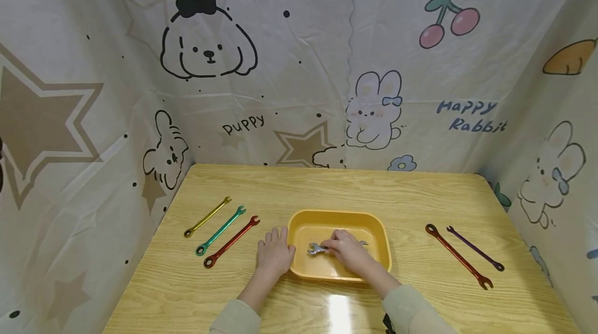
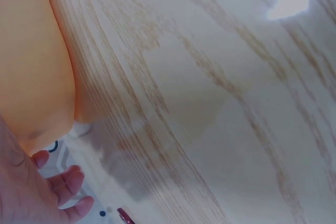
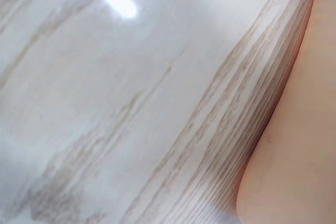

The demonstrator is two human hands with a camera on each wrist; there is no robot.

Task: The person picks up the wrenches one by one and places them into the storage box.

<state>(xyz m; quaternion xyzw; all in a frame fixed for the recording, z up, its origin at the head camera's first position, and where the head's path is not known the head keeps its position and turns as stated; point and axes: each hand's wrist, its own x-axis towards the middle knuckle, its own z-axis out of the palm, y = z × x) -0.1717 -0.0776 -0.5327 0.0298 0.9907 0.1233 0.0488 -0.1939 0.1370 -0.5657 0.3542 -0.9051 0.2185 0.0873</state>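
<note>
A yellow tray (image 1: 379, 234) is seen at the lower middle of the head view, on the wooden table (image 1: 327, 188). Inside it, a silver wrench (image 1: 316, 249) is pinched by the right hand (image 1: 347, 250), whose fingers are curled over its middle. The left hand (image 1: 274, 252) is laid flat on the table with fingers spread, touching the tray's left wall. At the left of the frame, a gold wrench (image 1: 207, 216), a green wrench (image 1: 220, 230) and a red wrench (image 1: 231, 241) are laid side by side. At the right, another red wrench (image 1: 458, 256) and a purple wrench (image 1: 475, 248) are laid close together.
</note>
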